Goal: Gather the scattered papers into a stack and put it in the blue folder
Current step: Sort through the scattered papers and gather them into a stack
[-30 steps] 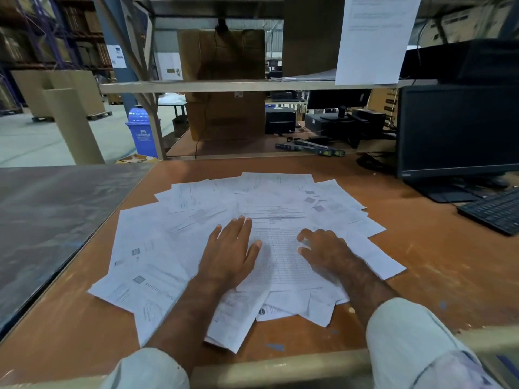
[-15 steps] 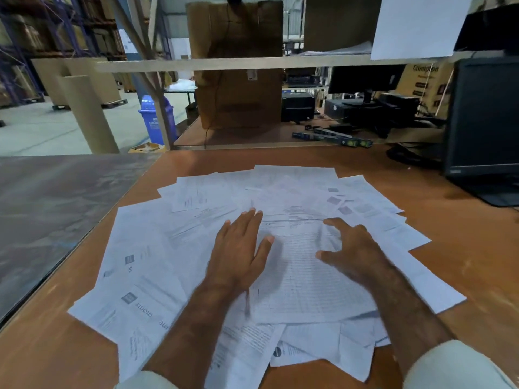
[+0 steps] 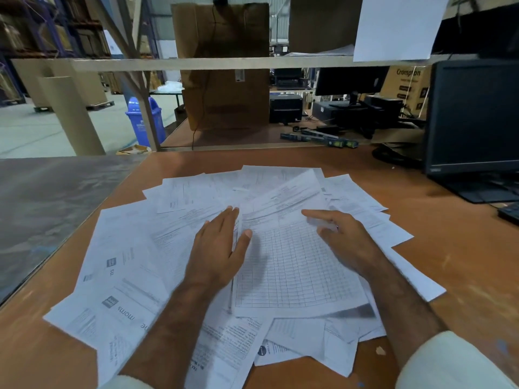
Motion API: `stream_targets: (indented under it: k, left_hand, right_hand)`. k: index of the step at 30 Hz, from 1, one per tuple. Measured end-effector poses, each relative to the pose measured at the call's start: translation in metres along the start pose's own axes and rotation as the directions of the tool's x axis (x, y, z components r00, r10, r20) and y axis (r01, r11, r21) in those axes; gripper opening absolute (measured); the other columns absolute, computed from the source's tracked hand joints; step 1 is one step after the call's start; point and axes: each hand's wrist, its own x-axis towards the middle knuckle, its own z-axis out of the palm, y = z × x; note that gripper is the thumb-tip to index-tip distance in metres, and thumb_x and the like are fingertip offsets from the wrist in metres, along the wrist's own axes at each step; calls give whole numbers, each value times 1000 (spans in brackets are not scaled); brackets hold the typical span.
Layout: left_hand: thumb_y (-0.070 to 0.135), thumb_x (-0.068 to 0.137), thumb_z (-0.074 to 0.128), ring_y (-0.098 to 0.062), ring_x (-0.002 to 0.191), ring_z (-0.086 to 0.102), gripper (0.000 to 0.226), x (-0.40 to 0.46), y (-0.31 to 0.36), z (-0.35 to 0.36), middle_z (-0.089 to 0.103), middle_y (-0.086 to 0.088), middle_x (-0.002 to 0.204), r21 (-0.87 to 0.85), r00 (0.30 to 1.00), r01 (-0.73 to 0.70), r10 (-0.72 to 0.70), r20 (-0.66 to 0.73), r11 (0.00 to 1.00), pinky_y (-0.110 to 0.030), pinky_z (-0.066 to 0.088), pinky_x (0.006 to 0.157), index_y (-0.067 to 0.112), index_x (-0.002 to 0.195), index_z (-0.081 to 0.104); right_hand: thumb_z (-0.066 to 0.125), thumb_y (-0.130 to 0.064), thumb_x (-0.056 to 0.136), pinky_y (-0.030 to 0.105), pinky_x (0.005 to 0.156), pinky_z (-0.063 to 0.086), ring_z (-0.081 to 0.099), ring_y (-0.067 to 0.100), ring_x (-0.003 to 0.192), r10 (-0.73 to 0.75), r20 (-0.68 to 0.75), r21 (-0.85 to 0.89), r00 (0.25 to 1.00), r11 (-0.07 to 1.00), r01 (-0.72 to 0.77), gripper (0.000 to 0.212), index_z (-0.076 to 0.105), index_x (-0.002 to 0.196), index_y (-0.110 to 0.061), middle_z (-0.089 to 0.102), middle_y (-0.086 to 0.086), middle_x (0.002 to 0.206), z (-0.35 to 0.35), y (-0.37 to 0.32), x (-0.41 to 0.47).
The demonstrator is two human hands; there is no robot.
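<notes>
Several white printed papers (image 3: 132, 265) lie fanned and overlapping across the brown table (image 3: 463, 262). On top in the middle is a sheet with a printed grid (image 3: 295, 265). My left hand (image 3: 219, 248) rests flat on the papers at that sheet's left edge, fingers together, thumb on the grid sheet. My right hand (image 3: 342, 240) lies on the sheet's right side, fingers curled and blurred at its upper right part. Whether it pinches the sheet is unclear. No blue folder is in view.
A black monitor (image 3: 474, 116) stands at the right, with a keyboard corner (image 3: 509, 213) below it. A grey metal surface (image 3: 47, 203) adjoins the table on the left. Behind are a shelf rail (image 3: 224, 63), a cardboard box (image 3: 224, 68) and a blue bin (image 3: 144, 119).
The view has come closer and shifted left. My right hand slid up and right across the grid sheet. My left hand stays flat at the sheet's left edge.
</notes>
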Motion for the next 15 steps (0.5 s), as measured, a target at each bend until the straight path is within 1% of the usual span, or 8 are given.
stream_targets:
  k: [3,5,6,8,10,12,14,15]
  left_hand:
    - [62,96,27,-18,153,29,76,1,-4,1,31,1,166,-29,1000,14,-14,-3,999,-38,21,125,20,160,32]
    - [62,96,26,-18,153,29,77,2,-4,1,31,0,166,-43,1000,10,-10,3,999,-38,21,125,19,160,32]
    - [63,95,26,-18,153,28,78,2,-4,1,31,0,166,-48,1000,15,-15,8,999,-38,22,124,19,160,32]
    - [64,94,27,-18,153,28,80,3,-5,0,29,1,167,-39,999,40,-40,11,998,-38,23,123,20,160,30]
    - [67,94,32,-19,151,31,80,3,-5,-3,30,4,166,-77,996,85,-85,7,993,-40,26,121,23,161,28]
    - [64,97,47,-16,141,43,69,4,-2,-13,40,10,159,-313,988,149,-152,13,938,-41,37,117,31,157,34]
    - [57,92,60,-11,129,55,61,5,5,-23,52,18,147,-629,979,196,-182,89,753,-37,48,107,43,149,42]
    - [54,89,66,-10,126,60,60,5,7,-26,58,19,142,-720,977,208,-169,127,662,-35,52,102,47,145,44]
  right_hand:
    - [58,-15,102,19,100,41,52,9,133,16,41,-44,999,999,-15,39,62,139,-26,57,-9,143,0,3,1]
    - [69,-24,95,20,101,38,47,3,129,-24,35,-84,999,996,27,52,55,145,-31,52,-15,142,0,2,-1]
    - [74,-25,92,21,103,39,46,1,128,-54,32,-56,998,997,56,61,51,147,-34,50,-18,142,-1,1,-2]
    - [78,-22,88,29,106,48,53,3,128,-97,40,134,994,987,91,69,48,148,-41,53,-19,143,-4,-4,-3]
    - [75,-16,90,37,104,53,58,5,127,-145,57,378,988,919,113,68,49,147,-42,57,-19,142,-9,-11,-6]
    - [71,-12,92,43,107,51,57,9,131,-198,57,496,979,856,144,65,50,146,-40,57,-17,144,-13,-14,-8]
    - [69,-11,93,49,112,45,54,14,135,-223,80,541,971,828,146,63,51,146,-40,55,-14,147,-16,-13,-8]
    - [69,-10,94,51,113,43,54,16,135,-227,102,554,969,822,134,62,52,146,-40,55,-12,148,-16,-12,-8]
